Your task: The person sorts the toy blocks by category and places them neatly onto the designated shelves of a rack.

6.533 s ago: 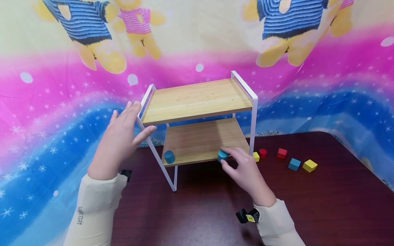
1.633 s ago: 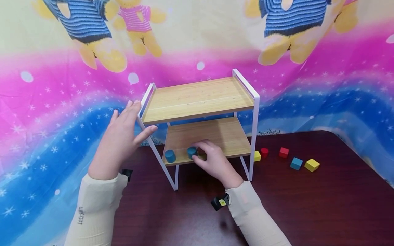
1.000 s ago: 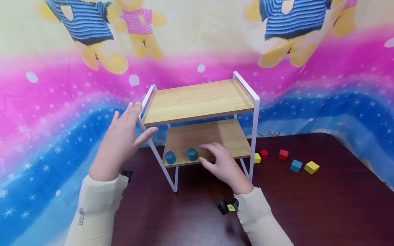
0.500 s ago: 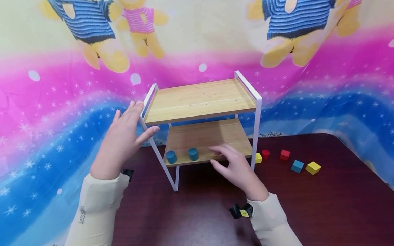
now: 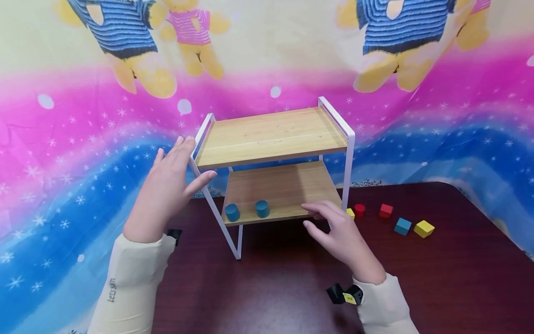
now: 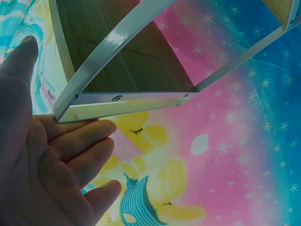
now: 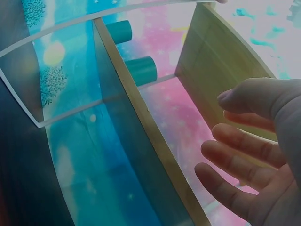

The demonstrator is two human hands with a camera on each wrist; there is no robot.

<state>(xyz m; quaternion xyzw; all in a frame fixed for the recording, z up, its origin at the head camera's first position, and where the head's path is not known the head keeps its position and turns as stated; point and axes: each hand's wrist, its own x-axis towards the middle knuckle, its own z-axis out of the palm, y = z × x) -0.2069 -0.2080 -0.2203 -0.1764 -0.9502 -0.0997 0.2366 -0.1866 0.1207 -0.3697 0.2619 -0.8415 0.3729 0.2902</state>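
Observation:
Two blue cylinder blocks stand on the lower board of a two-tier shelf (image 5: 271, 134) with wooden boards and a white frame. One cylinder (image 5: 232, 213) is near the left end; the other cylinder (image 5: 262, 208) stands a little to its right, apart from it. My left hand (image 5: 162, 190) rests its straight fingers against the shelf's left upright; the left wrist view shows those fingers at the white frame (image 6: 106, 61). My right hand (image 5: 340, 232) holds nothing, fingers loosely bent, in front of the lower board's right part. In the right wrist view both cylinders (image 7: 141, 70) lie beyond the fingers.
Right of the shelf, on the dark red table (image 5: 267, 292), lie a red cylinder (image 5: 359, 210), a red cube (image 5: 385, 211), a blue cube (image 5: 403, 226) and a yellow cube (image 5: 424, 228). Another yellow block (image 5: 350, 213) is partly hidden. A printed cloth (image 5: 267, 55) hangs behind.
My right hand slid the second blue cylinder leftward along the lower board, let it go, then drew back to the right. My left hand stays at the frame.

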